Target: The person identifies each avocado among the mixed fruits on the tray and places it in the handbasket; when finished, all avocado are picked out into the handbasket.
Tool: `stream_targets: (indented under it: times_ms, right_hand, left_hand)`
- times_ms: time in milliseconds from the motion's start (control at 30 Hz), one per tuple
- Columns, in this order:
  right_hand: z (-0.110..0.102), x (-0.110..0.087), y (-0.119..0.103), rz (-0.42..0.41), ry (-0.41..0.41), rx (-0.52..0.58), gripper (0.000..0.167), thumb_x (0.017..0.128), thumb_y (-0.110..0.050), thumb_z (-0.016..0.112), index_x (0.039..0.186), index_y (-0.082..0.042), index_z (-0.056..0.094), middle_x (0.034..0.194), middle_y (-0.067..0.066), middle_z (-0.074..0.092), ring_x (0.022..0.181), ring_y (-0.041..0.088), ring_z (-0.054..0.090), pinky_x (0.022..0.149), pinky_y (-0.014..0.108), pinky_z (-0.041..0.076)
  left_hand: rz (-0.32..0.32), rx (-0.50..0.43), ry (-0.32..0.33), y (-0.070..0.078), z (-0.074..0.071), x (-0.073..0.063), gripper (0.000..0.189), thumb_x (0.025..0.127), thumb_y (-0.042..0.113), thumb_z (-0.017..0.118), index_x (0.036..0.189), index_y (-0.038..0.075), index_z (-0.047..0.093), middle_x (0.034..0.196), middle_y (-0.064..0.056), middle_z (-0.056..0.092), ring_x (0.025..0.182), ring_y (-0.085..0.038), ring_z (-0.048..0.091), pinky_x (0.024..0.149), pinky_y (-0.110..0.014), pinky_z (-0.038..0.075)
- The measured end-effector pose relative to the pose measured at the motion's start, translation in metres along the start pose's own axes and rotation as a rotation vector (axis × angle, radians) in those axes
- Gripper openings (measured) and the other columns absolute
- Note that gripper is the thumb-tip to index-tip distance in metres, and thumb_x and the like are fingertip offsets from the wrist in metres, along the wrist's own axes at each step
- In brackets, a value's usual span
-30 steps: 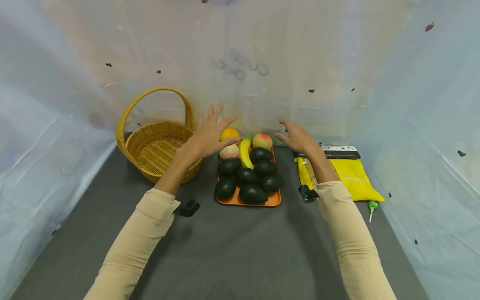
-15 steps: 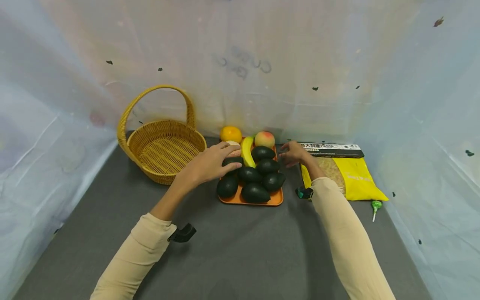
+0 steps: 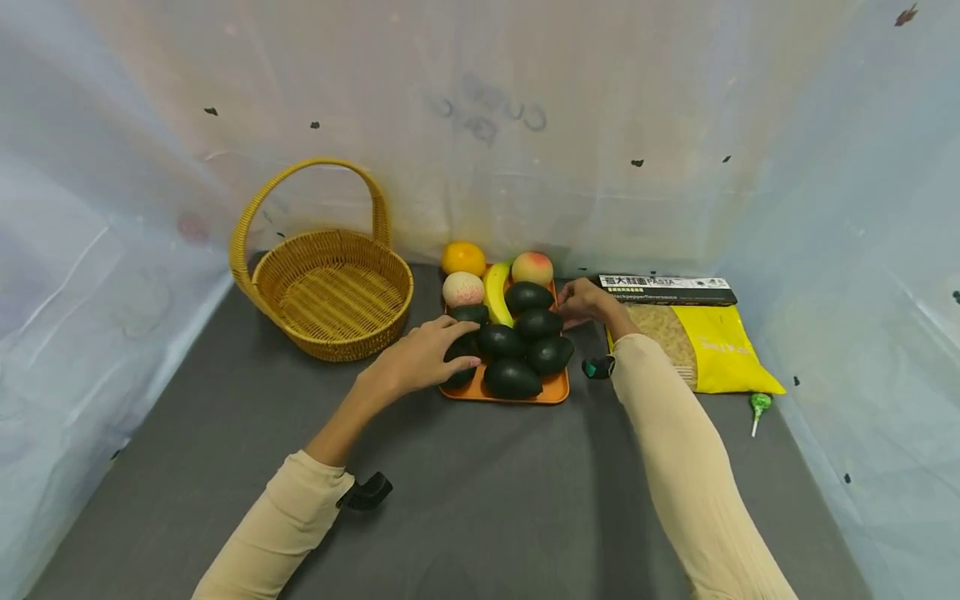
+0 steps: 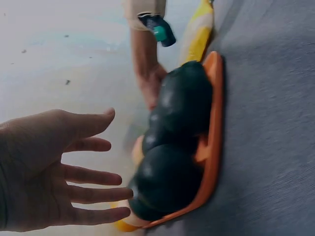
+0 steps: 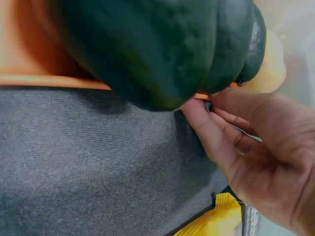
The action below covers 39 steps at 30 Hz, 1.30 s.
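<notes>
An orange tray (image 3: 555, 390) holds several dark green avocados (image 3: 512, 379), a banana (image 3: 495, 293), a red-yellow peach (image 3: 532, 268), a paler speckled peach (image 3: 462, 288) and an orange (image 3: 463, 258). My left hand (image 3: 420, 357) hovers by the tray's left side, partly covering avocados there. The left wrist view shows that hand (image 4: 64, 177) with straight, spread fingers, apart from the tray. At the right rim, my right hand (image 3: 588, 302) pinches the tray edge. In the right wrist view its thumb and fingertips (image 5: 197, 110) meet the rim beneath an avocado (image 5: 147, 49).
A yellow wicker basket (image 3: 330, 348) with a tall handle stands left of the tray. To the right lie a yellow pasta bag (image 3: 723, 350), a black box (image 3: 667, 290) and a green lollipop (image 3: 761, 402). A pale sheet (image 3: 480, 192) hangs behind the grey table (image 3: 465, 500).
Both hands have come down from above the tray's back toward its sides. My left hand has moved nearer the front, and my right hand has reached the right rim and taken hold.
</notes>
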State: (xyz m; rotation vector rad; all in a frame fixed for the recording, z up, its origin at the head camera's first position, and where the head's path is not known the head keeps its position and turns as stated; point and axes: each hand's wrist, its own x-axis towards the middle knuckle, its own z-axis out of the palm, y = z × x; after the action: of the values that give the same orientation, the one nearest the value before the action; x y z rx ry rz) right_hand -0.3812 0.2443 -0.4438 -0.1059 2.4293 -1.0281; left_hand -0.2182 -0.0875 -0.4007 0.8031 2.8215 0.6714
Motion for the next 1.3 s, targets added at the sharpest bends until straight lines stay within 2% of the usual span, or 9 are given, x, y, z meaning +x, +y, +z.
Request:
stream_targets:
  times_ms: [67, 167, 300, 467, 667, 800, 1000, 1300]
  right_hand:
    - [-0.001, 0.001, 0.000, 0.031, -0.008, 0.064, 0.015, 0.100, -0.006, 0.066, 0.111, 0.003, 0.065, 0.092, 0.009, 0.068, 0.086, 0.028, 0.076, 0.089, 0.047, 0.065]
    - [-0.002, 0.000, 0.000, 0.078, -0.023, 0.083, 0.017, 0.102, -0.006, 0.061, 0.113, 0.004, 0.069, 0.088, 0.010, 0.071, 0.081, 0.026, 0.077, 0.089, 0.046, 0.065]
    - [-0.004, -0.004, -0.004, 0.148, -0.046, 0.071, 0.025, 0.104, -0.006, 0.058, 0.123, 0.007, 0.069, 0.087, 0.013, 0.071, 0.078, 0.026, 0.077, 0.092, 0.046, 0.064]
    - [-0.006, -0.003, -0.010, 0.188, -0.068, 0.050, 0.029, 0.103, -0.007, 0.062, 0.127, 0.009, 0.065, 0.083, 0.013, 0.071, 0.079, 0.028, 0.078, 0.093, 0.046, 0.064]
    - [-0.009, 0.005, -0.008, 0.178, -0.075, 0.032, 0.031, 0.102, -0.007, 0.063, 0.128, 0.010, 0.064, 0.083, 0.010, 0.070, 0.072, 0.021, 0.077, 0.083, 0.039, 0.066]
    - [-0.012, 0.008, -0.004, 0.173, -0.093, 0.019, 0.031, 0.103, -0.010, 0.062, 0.128, 0.008, 0.064, 0.084, 0.010, 0.071, 0.072, 0.019, 0.076, 0.080, 0.037, 0.066]
    - [-0.012, 0.012, -0.002, 0.140, -0.150, -0.049, 0.030, 0.105, -0.014, 0.059, 0.127, 0.007, 0.065, 0.086, 0.011, 0.076, 0.077, 0.020, 0.077, 0.080, 0.037, 0.066]
    - [-0.009, 0.013, -0.005, 0.130, -0.159, -0.075, 0.027, 0.105, -0.014, 0.060, 0.123, 0.005, 0.068, 0.086, 0.012, 0.078, 0.079, 0.022, 0.079, 0.082, 0.040, 0.066]
  left_hand:
    - [-0.001, -0.002, -0.005, -0.001, 0.007, 0.001, 0.062, 0.104, 0.043, 0.065, 0.156, 0.014, 0.050, 0.150, -0.020, 0.055, 0.126, -0.040, 0.065, 0.103, -0.054, 0.056]
    - [0.013, 0.000, -0.018, -0.002, 0.015, 0.003, 0.061, 0.103, 0.040, 0.066, 0.156, 0.014, 0.050, 0.149, -0.019, 0.056, 0.123, -0.037, 0.066, 0.100, -0.052, 0.057]
    - [0.047, 0.019, -0.036, -0.003, 0.024, 0.002, 0.060, 0.102, 0.038, 0.068, 0.154, 0.012, 0.052, 0.147, -0.019, 0.056, 0.123, -0.036, 0.064, 0.101, -0.052, 0.056]
    - [0.053, 0.072, -0.012, -0.005, 0.029, 0.002, 0.058, 0.100, 0.035, 0.071, 0.150, 0.009, 0.057, 0.142, -0.017, 0.058, 0.120, -0.034, 0.062, 0.100, -0.049, 0.056]
    - [0.087, 0.177, 0.019, -0.008, 0.031, 0.006, 0.046, 0.098, 0.024, 0.075, 0.138, 0.007, 0.063, 0.129, -0.014, 0.059, 0.116, -0.032, 0.060, 0.095, -0.045, 0.056]
    - [0.112, 0.201, 0.011, -0.008, 0.029, 0.009, 0.044, 0.096, 0.024, 0.077, 0.135, 0.008, 0.063, 0.126, -0.014, 0.059, 0.109, -0.031, 0.062, 0.090, -0.043, 0.056]
    - [0.124, 0.159, -0.009, -0.007, 0.030, 0.008, 0.045, 0.094, 0.021, 0.079, 0.133, 0.007, 0.062, 0.128, -0.014, 0.065, 0.103, -0.029, 0.070, 0.087, -0.042, 0.060]
    - [0.118, 0.127, 0.045, -0.006, 0.031, 0.000, 0.037, 0.092, 0.018, 0.081, 0.124, 0.006, 0.068, 0.121, -0.011, 0.068, 0.099, -0.027, 0.071, 0.082, -0.038, 0.061]
